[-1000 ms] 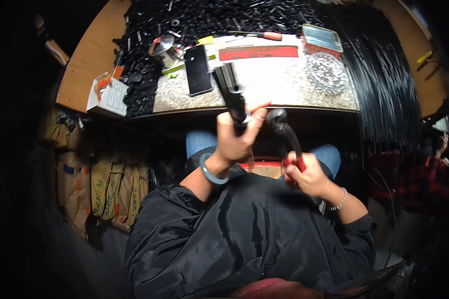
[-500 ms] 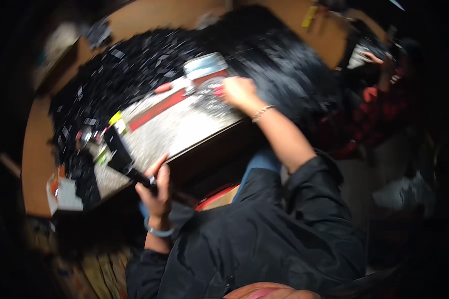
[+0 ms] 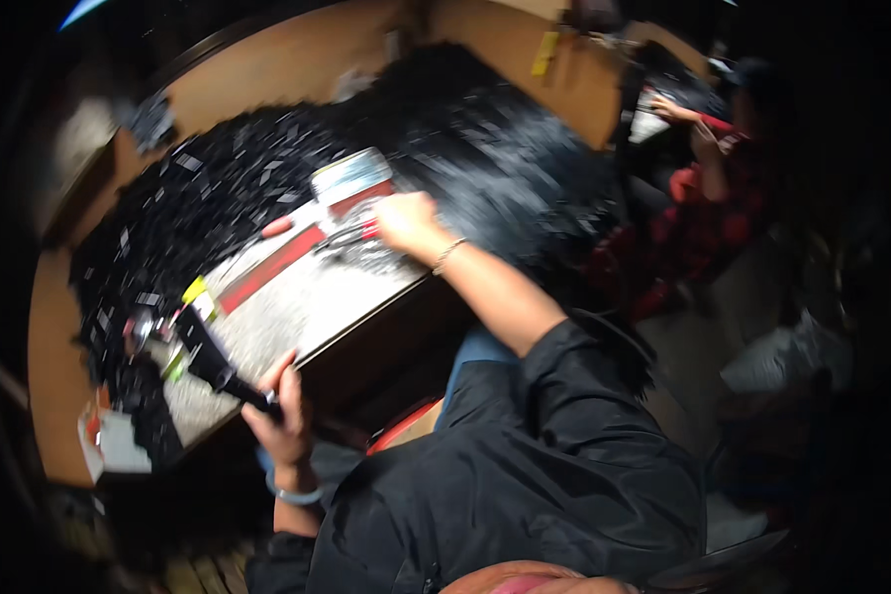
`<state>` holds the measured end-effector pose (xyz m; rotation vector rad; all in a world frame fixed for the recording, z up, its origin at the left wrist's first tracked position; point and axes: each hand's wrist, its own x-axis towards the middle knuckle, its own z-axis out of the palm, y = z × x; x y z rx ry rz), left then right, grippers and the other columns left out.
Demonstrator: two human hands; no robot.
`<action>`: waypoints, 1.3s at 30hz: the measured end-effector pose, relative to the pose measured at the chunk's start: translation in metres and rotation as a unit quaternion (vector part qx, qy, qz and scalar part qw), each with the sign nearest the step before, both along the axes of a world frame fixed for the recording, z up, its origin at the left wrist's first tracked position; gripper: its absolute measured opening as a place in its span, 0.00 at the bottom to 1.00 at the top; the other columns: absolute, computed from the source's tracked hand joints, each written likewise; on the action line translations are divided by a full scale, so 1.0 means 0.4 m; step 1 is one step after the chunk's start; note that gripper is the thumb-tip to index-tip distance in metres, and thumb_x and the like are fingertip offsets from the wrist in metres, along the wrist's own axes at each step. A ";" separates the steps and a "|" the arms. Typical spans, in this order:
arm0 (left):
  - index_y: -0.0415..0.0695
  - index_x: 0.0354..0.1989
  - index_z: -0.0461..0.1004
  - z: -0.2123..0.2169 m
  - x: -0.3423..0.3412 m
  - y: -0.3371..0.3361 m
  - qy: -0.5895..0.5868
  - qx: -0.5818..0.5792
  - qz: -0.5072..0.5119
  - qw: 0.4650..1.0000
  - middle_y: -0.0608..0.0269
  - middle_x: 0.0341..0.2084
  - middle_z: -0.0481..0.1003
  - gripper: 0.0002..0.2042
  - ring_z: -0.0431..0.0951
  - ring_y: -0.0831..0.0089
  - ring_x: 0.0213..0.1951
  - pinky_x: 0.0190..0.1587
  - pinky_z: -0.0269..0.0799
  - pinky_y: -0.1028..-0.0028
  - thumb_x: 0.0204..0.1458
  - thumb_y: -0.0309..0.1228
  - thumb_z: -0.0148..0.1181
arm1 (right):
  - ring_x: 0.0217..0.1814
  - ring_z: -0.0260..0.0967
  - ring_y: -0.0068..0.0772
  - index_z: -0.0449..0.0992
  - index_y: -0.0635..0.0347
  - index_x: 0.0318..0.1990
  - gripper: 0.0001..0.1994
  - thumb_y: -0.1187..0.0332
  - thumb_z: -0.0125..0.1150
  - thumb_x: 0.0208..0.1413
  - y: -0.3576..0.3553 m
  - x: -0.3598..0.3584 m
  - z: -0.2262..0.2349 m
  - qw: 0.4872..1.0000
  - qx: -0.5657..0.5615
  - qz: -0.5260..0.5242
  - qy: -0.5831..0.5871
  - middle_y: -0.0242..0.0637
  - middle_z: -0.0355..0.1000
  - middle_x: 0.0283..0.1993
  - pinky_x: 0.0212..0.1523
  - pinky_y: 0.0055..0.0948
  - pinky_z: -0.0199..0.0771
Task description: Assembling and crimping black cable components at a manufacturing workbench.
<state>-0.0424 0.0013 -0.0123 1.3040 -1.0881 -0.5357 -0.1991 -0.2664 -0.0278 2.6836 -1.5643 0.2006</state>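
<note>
My left hand (image 3: 283, 416) is closed round the narrow end of a long black part (image 3: 206, 348), which widens away from me over the left end of a pale work board (image 3: 183, 408). My right hand (image 3: 411, 222) is closed at the board's far right side. A small red piece (image 3: 370, 229) shows at its fingertips; blur hides what the piece belongs to. Just beside those fingers lies a heap of small shiny metal pieces (image 3: 345, 249). Behind it stands a rectangular container (image 3: 351, 176) with a pale top and reddish side. A red strip (image 3: 270, 270) runs along the board.
Black parts (image 3: 218, 163) are heaped behind the board, and more (image 3: 515, 158) spread to the right. A yellow object (image 3: 196, 290) sits near the board's left end. White box (image 3: 124, 443) at the table's left edge. A person in red-and-black checks (image 3: 708, 233) works at the right.
The whole view has shifted, so the board and both hands appear farther left and lower. Both hands stay closed, and the black part is still in my left hand.
</note>
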 end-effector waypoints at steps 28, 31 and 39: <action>0.33 0.40 0.75 0.022 -0.038 0.001 0.069 -0.085 -0.103 0.989 0.65 0.23 0.75 0.09 0.71 0.85 0.26 0.29 0.67 0.82 0.52 0.19 0.50 | 0.18 0.59 0.27 0.75 0.62 0.36 0.12 0.74 0.68 0.42 0.404 0.067 0.039 0.735 -0.148 0.417 -0.514 0.30 0.65 0.19 0.20 0.25 0.56; 0.34 0.40 0.75 0.002 -0.031 0.019 0.058 -0.040 -0.099 0.993 0.67 0.22 0.75 0.09 0.70 0.86 0.25 0.28 0.67 0.82 0.51 0.19 0.51 | 0.18 0.60 0.27 0.74 0.62 0.37 0.13 0.74 0.68 0.42 0.406 0.066 0.030 0.725 -0.180 0.427 -0.510 0.31 0.66 0.20 0.20 0.25 0.57; 0.34 0.39 0.75 0.007 -0.025 0.013 0.016 -0.094 -0.081 0.992 0.63 0.26 0.77 0.08 0.73 0.82 0.28 0.31 0.69 0.79 0.51 0.21 0.53 | 0.19 0.62 0.28 0.74 0.62 0.36 0.11 0.77 0.66 0.42 0.415 0.067 0.027 0.717 -0.173 0.409 -0.537 0.32 0.69 0.22 0.20 0.26 0.58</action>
